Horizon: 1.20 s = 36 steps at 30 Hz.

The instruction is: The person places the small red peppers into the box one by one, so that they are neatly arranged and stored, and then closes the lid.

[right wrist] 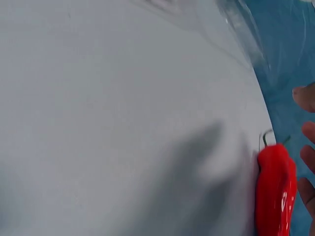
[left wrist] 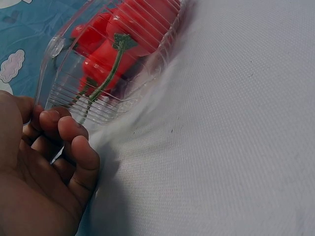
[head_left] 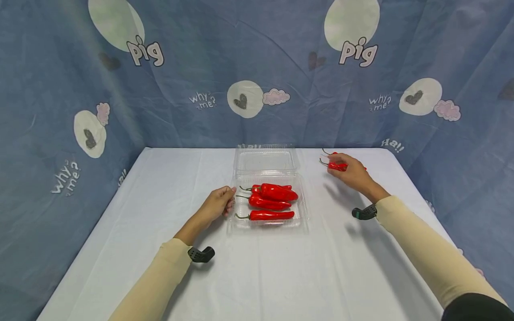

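A clear plastic clamshell box [head_left: 304,205] stands in the middle of the table with its lid [head_left: 265,161] folded back. Several red chili peppers [head_left: 271,216] with green stems lie in it, stems to the left. My left hand [head_left: 217,203] pinches the box's left rim between thumb and curled fingers; the ribbed wall [left wrist: 78,101] shows close up in the left wrist view. At the back right, my right hand [head_left: 351,171] hovers over more red chili peppers [head_left: 336,166], partly hidden by it. In the right wrist view its fingers [right wrist: 307,156] are spread beside a pepper [right wrist: 275,189].
A white cloth covers the table [head_left: 265,272]. Behind it and along the sides hangs a blue printed curtain [head_left: 257,53], close to the peppers at the back right. Both wrists carry a small black device [head_left: 201,254].
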Available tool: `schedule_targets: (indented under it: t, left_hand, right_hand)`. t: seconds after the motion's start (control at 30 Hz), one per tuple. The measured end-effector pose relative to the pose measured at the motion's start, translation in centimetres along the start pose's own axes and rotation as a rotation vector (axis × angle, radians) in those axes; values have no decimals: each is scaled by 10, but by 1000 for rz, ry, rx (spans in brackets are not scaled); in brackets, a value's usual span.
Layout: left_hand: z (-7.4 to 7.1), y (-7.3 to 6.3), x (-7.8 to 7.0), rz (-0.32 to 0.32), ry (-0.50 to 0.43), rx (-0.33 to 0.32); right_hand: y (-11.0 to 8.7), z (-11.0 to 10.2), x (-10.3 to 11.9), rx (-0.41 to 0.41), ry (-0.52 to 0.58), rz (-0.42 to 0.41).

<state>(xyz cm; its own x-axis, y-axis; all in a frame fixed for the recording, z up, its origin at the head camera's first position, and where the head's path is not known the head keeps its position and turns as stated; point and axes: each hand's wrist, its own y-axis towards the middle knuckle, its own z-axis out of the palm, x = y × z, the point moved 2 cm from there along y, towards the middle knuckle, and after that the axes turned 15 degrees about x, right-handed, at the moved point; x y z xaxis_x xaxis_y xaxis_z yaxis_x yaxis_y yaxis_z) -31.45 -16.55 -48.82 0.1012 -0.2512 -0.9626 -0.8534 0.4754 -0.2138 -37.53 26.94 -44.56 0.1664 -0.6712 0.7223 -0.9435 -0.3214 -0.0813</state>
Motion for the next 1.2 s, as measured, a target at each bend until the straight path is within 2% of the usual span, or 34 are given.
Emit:
schedule_targets:
  t: [0.23, 0.5, 0.83, 1.2]
  left_hand:
    - [0, -2, 0, 3, 6, 1]
    - [0, -2, 0, 2, 5, -11]
    - [1, -3, 1, -10, 7, -14]
    - [-1, 0, 1, -28, 12, -3]
  right_hand:
    - [-2, -11, -14, 13, -38, 47]
    - [-1, -15, -28, 71, -105, 98]
    - [3, -10, -33, 133, -146, 134]
    - [5, -4, -37, 147, -215, 138]
